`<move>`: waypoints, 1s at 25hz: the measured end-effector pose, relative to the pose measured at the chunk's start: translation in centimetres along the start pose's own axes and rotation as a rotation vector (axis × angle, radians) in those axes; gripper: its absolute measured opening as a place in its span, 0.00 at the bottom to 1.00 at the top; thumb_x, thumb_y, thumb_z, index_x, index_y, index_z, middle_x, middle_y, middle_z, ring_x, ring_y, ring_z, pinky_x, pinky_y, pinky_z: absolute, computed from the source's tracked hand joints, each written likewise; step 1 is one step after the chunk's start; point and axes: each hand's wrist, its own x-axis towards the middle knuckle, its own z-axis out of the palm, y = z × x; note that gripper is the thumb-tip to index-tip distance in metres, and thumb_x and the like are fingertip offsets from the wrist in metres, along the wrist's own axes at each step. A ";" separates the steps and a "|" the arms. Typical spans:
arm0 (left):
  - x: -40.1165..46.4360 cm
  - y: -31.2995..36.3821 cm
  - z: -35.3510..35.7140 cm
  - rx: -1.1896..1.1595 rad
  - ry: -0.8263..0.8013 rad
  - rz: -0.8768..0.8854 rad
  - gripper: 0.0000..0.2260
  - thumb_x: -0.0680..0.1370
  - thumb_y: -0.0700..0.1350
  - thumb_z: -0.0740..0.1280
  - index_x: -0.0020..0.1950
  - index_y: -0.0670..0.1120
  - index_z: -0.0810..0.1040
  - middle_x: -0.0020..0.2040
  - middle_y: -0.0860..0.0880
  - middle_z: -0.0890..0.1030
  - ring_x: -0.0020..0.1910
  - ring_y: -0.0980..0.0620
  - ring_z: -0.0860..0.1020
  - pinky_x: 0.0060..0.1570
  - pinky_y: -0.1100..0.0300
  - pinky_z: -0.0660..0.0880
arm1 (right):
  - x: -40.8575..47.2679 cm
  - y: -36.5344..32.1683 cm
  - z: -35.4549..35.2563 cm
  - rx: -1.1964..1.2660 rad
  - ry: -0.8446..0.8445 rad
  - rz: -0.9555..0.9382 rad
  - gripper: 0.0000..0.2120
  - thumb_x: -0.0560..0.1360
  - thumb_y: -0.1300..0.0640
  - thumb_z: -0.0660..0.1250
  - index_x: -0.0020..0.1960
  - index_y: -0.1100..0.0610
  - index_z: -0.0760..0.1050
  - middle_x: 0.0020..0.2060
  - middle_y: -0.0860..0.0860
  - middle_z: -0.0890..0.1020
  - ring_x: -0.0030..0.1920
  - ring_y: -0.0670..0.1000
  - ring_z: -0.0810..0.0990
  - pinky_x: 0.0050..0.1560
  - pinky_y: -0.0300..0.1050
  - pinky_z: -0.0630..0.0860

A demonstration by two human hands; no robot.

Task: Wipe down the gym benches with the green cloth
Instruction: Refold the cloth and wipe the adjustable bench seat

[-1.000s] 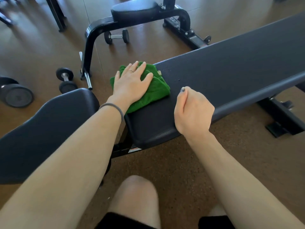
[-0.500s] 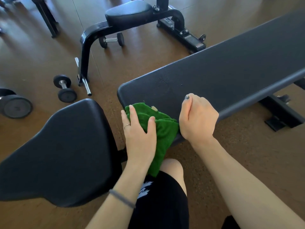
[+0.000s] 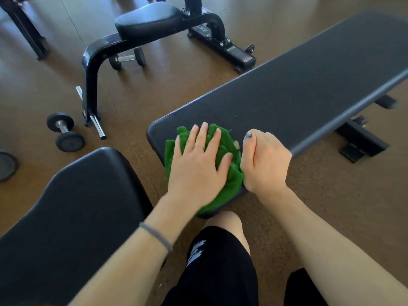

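Observation:
A crumpled green cloth (image 3: 230, 149) lies on the near end of the long black flat bench (image 3: 298, 93). My left hand (image 3: 198, 166) presses flat on the cloth with straight, spread fingers. My right hand (image 3: 267, 164) sits just right of the cloth and grips the bench's near edge, thumb on top and fingers curled under the rim. The cloth's lower part hangs slightly over the bench's end.
A second black bench pad (image 3: 77, 206) stands close on the left. Another padded bench (image 3: 148, 21) with a black frame is behind. Two small dumbbells (image 3: 65, 132) (image 3: 127, 59) and a weight plate (image 3: 6, 165) lie on the brown floor. My knee is below the bench end.
My left hand swept the cloth from the far corner of the bench end down over the near edge, then back up onto the top. My right hand kept its grip.

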 end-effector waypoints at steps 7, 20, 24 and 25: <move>13.6 -1.0 -1.0 0.041 -0.175 0.143 0.26 0.86 0.62 0.46 0.84 0.59 0.54 0.86 0.51 0.46 0.84 0.49 0.43 0.80 0.37 0.41 | 0.4 0.2 -0.1 0.089 0.001 0.037 0.18 0.84 0.56 0.49 0.36 0.51 0.62 0.29 0.45 0.67 0.29 0.47 0.65 0.33 0.42 0.57; 6.4 1.2 -0.7 0.124 -0.189 0.415 0.38 0.80 0.70 0.41 0.85 0.51 0.50 0.86 0.49 0.48 0.84 0.47 0.45 0.82 0.45 0.40 | 5.4 6.7 -1.2 0.061 0.049 0.278 0.19 0.84 0.56 0.48 0.34 0.49 0.55 0.27 0.47 0.63 0.33 0.53 0.65 0.41 0.57 0.70; 14.5 4.4 -0.5 0.074 -0.215 0.281 0.33 0.85 0.65 0.47 0.85 0.50 0.50 0.86 0.49 0.49 0.84 0.49 0.46 0.82 0.46 0.41 | 5.3 6.8 -1.1 0.076 0.041 0.255 0.19 0.84 0.57 0.48 0.34 0.52 0.58 0.28 0.49 0.67 0.33 0.54 0.66 0.41 0.55 0.69; 14.2 4.8 -0.3 0.080 -0.205 0.263 0.33 0.84 0.65 0.47 0.85 0.49 0.50 0.86 0.49 0.48 0.84 0.49 0.45 0.82 0.46 0.41 | 5.3 6.7 -1.4 0.083 0.042 0.242 0.19 0.84 0.57 0.48 0.34 0.52 0.58 0.28 0.50 0.67 0.33 0.54 0.66 0.40 0.56 0.69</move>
